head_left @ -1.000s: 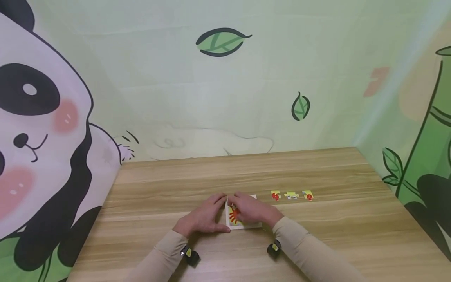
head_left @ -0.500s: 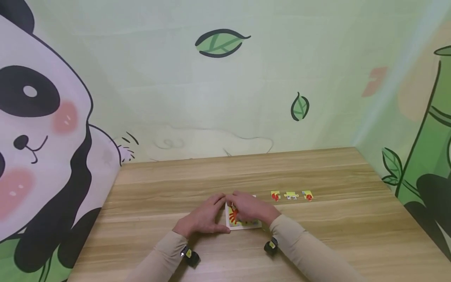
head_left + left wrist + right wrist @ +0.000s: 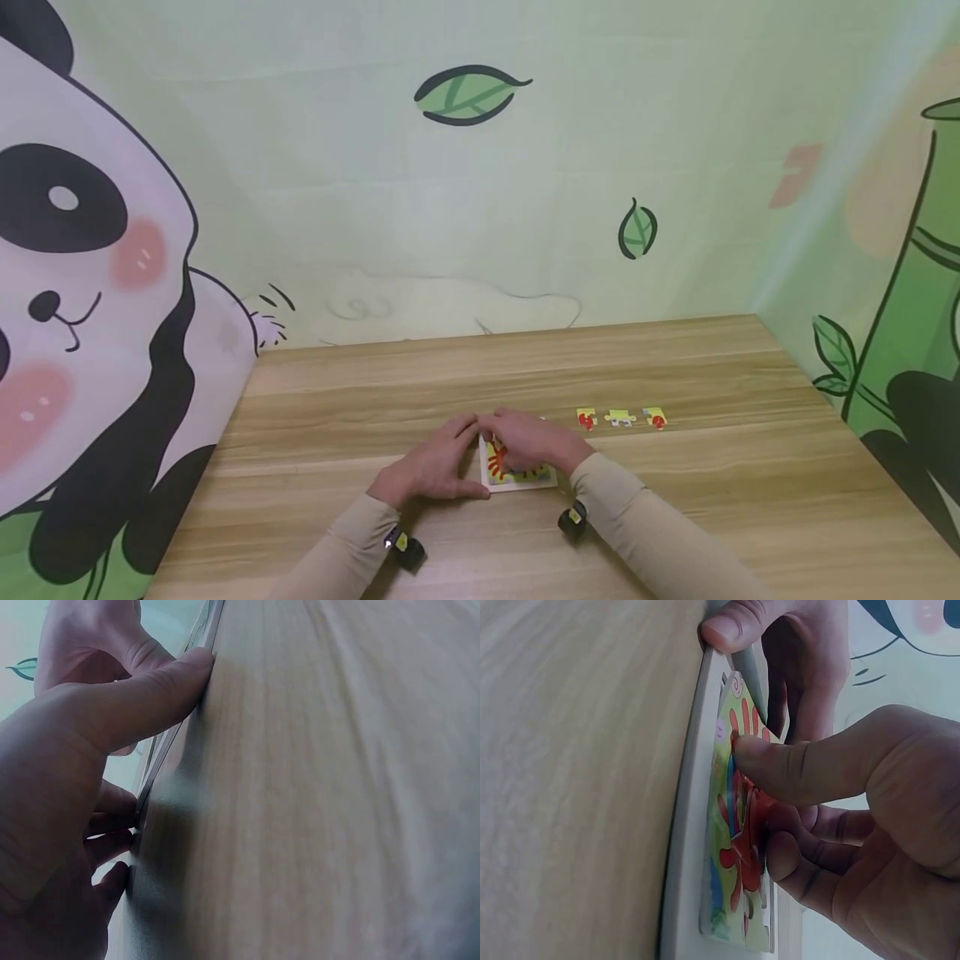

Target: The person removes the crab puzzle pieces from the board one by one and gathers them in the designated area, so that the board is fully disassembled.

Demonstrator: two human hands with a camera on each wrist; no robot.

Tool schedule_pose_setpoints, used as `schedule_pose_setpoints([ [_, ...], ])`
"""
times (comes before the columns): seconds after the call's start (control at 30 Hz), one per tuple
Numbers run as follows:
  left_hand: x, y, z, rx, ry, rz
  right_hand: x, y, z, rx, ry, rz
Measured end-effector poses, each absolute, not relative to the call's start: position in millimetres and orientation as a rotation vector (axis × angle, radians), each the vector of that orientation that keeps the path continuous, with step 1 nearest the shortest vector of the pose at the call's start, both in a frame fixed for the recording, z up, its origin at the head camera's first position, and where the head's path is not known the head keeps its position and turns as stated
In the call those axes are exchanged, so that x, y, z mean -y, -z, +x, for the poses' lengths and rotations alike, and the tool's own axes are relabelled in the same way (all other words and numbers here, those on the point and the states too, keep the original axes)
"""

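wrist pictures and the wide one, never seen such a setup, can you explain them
No machine here: a person's bare left hand and right hand, with a small camera on each wrist. The wide picture comes from a head camera looking forward and down; the two close ones come from those wrist cameras. On the wooden table lies a white frame with a colourful puzzle inside its border, and three loose pieces to its right. The left hand holds the frame's left side. The right hand touches the puzzle; whether it pinches a piece, I can't tell.
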State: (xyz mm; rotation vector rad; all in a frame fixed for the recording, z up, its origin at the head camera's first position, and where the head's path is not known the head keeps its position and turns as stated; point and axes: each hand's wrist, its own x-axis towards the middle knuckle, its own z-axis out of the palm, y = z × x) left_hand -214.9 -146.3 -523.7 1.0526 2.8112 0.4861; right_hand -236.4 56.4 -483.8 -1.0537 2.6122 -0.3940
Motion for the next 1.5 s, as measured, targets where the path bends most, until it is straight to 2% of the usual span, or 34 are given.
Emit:
schedule_pose_setpoints([
  [0.17, 147.0, 523.6, -214.7, -2.810, -0.492, 1.045, -56.0, 481.6, -235.8, -2.618, 0.372, -1.117],
  [1.5, 145.6, 522.2, -213.8, -2.803, -0.491, 1.047, -50.4, 478.8, -243.5, -2.598, 0.403, -1.092],
])
